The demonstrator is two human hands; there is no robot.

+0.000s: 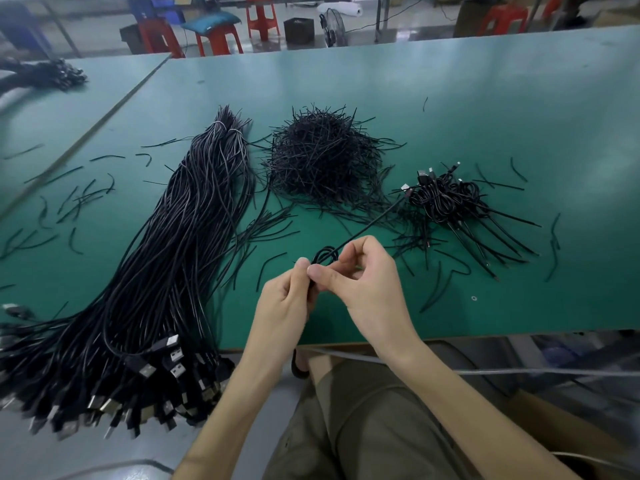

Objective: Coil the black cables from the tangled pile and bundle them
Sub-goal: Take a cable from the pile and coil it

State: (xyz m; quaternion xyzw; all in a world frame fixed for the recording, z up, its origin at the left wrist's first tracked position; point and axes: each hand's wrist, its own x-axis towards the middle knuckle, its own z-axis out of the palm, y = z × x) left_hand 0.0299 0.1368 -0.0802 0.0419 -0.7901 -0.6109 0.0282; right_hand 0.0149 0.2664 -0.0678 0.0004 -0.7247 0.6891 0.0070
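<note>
While both hands meet above the near edge of the bench (pixel 485 98), a black cable (pixel 325 255) sits between them as a small loop just over the fingertips.

Left hand (pixel 282 303): thumb and forefinger pinched on the lower part of the loop.

Right hand (pixel 369 277): fingers curled, thumb pressed at the same spot, clamped on the cable.

One straight strand runs from the loop up and to the right, toward a heap of coiled cables (pixel 446 199). Its far end seems to carry a plug, though the detail is too fine to be sure.

Left of the hands lies a long sheaf of uncoiled cables (pixel 180 237), its plugs (pixel 173 344) reaching past the near bench edge.

Beyond the hands, centre: a mound of short black ties (pixel 322 157), with stray ties scattered on the green surface around it.

Far side, off the bench: red stools (pixel 221 39) and a fan (pixel 332 27) on the floor.
</note>
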